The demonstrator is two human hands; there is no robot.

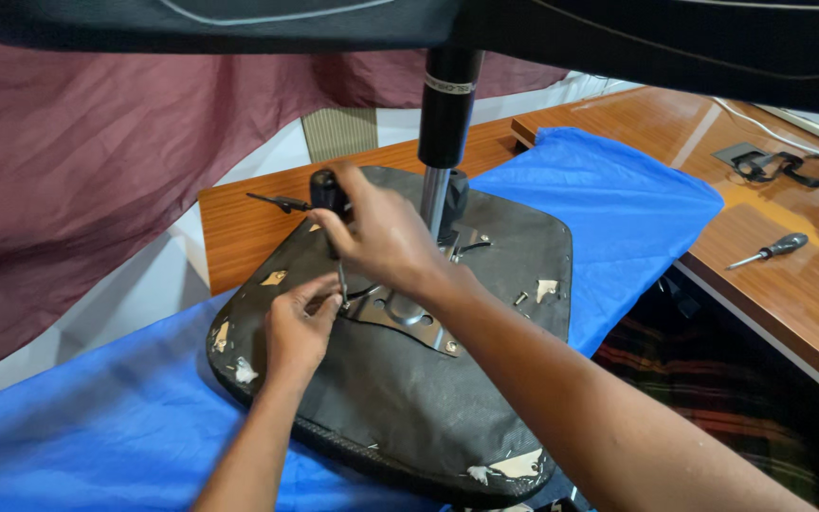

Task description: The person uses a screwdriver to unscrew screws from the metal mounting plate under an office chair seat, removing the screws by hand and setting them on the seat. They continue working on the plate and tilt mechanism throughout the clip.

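Over an upturned chair seat (400,398), the right hand (381,237) is closed around the black handle of a screwdriver (332,204), whose thin shaft points down toward the metal plate (409,318) bolted at the seat's middle. Just below, the left hand (298,327) is pinched narrow, fingertips gathered at the shaft's lower end beside the plate; whether they grip a screw cannot be told. Beside the right hand, a gas column (447,114) rises from the plate, black above and silver below. Worn black covering, torn in pale patches, wraps the seat, which lies on a blue cloth (618,199) spread across a wooden desk (789,284). Well apart on the desk lies a second screwdriver (770,251), with a black cable (774,166) beyond it. A maroon curtain (78,171) hangs behind.
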